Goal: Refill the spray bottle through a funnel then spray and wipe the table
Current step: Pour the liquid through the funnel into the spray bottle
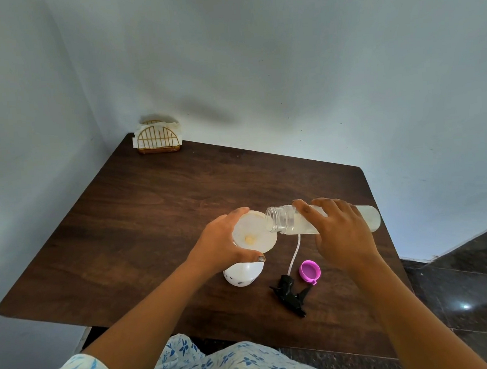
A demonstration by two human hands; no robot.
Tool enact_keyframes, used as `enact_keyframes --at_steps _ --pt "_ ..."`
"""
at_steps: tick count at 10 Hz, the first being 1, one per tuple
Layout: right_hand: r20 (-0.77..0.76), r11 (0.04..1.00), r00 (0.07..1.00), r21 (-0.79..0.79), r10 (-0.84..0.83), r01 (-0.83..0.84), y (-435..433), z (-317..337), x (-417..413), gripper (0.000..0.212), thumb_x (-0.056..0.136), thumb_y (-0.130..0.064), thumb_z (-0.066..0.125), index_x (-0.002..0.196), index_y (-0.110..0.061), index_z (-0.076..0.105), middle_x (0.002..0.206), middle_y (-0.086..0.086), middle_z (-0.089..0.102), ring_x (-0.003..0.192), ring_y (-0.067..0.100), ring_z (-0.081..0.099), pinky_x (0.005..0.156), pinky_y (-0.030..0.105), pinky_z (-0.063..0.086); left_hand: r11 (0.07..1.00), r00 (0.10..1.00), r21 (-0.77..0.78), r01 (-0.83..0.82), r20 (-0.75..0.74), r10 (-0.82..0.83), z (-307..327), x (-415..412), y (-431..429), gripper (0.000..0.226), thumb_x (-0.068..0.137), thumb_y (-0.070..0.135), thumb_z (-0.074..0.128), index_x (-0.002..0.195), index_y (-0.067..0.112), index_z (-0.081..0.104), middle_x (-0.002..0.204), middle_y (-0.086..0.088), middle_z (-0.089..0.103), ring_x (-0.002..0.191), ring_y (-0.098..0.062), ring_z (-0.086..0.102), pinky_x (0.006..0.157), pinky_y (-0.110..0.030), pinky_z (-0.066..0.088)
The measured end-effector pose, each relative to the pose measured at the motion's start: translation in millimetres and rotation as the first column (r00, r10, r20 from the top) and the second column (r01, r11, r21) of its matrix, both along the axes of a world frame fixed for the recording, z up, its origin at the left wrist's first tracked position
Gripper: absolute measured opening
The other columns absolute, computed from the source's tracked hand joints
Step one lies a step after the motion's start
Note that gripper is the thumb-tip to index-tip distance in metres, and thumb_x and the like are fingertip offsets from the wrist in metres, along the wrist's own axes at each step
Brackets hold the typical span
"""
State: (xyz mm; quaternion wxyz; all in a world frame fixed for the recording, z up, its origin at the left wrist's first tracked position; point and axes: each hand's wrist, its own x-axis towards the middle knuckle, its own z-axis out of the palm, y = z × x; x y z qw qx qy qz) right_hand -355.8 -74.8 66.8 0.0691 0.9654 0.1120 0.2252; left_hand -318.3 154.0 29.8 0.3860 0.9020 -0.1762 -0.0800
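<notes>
spray bottle (pixel 244 275) top beneath funnel (pixel 254 231)

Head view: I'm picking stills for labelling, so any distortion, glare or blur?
Head view: wide-angle bending bows the table edges; one small glare spot on the dark floor; a soft shadow on the wall; left hand on the funnel and right hand on the clear bottle look sharp.

No text, label or number can be read anywhere.

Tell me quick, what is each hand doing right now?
Left hand: grips the funnel that sits on the spray bottle.
Right hand: grips the clear bottle, tipped with its mouth over the funnel.
</notes>
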Motion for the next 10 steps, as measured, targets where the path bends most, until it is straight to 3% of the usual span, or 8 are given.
enact_keyframes --at_steps 10 --pt "0.003 1.000 1.000 0.000 0.001 -0.001 -1.3 0.5 0.4 0.091 0.032 -0.016 0.096 0.117 -0.020 0.064 0.101 0.014 0.070 0.085 0.036 0.068 0.068 0.054 0.054 1.000 1.000 0.003 -0.010 -0.010 0.010 -2.1 0.6 0.7 0.093 0.061 0.046 0.081 0.138 0.030 0.031 0.139 0.005 0.045 0.121 -0.014 0.044 0.093 -0.024 0.038"
